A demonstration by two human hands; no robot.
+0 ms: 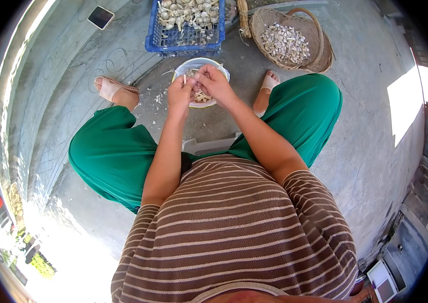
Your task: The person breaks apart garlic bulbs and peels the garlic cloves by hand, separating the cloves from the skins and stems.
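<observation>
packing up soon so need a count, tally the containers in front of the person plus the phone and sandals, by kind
Tub: 1
Crate: 1
Basket: 1
Phone: 1
Sandals: 2
Total: 6

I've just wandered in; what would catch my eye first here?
Probably the bright green trousers, spread wide across the middle. Toward the top centre, the left hand and right hand meet over a white bowl. Beyond it stands a blue crate of garlic bulbs, with a wicker basket of what look like cloves to its right.
</observation>
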